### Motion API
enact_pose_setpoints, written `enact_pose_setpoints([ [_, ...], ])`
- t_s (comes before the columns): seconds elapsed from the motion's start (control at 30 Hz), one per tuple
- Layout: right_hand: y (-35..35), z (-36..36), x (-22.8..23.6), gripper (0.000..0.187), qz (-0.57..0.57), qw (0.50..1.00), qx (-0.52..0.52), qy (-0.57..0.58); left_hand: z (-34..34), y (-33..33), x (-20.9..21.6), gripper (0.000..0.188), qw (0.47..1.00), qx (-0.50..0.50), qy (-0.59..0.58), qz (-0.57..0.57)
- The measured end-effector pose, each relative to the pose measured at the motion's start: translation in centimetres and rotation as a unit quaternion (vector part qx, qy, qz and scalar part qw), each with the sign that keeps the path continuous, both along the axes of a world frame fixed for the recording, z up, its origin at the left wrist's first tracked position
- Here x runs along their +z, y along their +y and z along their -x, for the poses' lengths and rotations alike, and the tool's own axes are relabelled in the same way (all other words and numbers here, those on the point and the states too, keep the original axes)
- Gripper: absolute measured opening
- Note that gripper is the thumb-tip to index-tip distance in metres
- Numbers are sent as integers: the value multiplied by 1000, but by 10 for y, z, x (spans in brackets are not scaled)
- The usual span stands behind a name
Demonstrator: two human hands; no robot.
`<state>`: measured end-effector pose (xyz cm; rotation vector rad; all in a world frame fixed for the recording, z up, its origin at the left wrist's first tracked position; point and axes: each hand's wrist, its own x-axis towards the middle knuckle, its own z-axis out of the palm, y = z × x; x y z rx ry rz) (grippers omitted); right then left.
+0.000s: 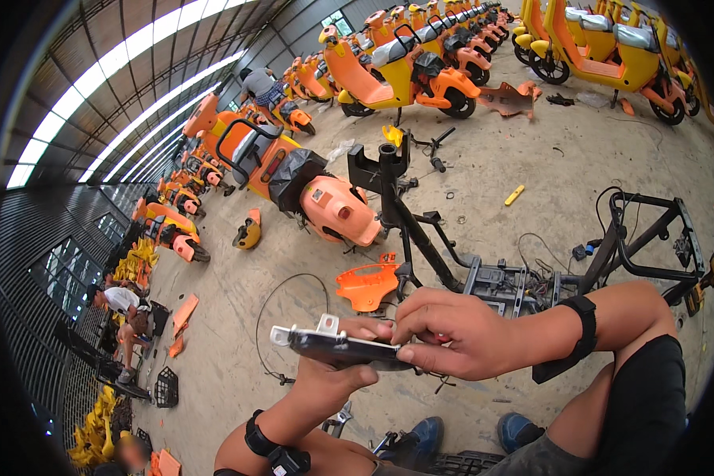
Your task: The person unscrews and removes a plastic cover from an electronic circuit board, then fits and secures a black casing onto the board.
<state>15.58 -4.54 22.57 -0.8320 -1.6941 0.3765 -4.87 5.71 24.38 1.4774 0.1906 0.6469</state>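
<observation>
My left hand (325,390) is closed around a flat black part with pale metal mounting tabs (343,349), held level above my lap. My right hand (472,337) bends over the part's right end, thumb and fingertips pinched together against its edge. A small red bit shows between those fingers, but what they hold is hidden. Just beyond both hands stands a bare black scooter frame (420,230) with an upright steering tube. On the floor behind the part lies an orange body panel (366,285).
A partly covered orange and yellow scooter (337,208) stands at the left, with rows of scooters behind it. A yellow-handled tool (515,195) and a looped black cable (263,317) lie on the concrete. Another person (127,309) sits at far left beside a black basket (166,387).
</observation>
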Motion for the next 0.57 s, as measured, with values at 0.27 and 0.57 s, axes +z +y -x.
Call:
enact_pose_setpoints([
  [0.27,-2,-1,4,16,133,989,25,55,2,-8,17,34,988,42,148,28],
  [0.57,4,6,-11,23,270,944,95,166,1,-6,15,36,989,65,126,33],
])
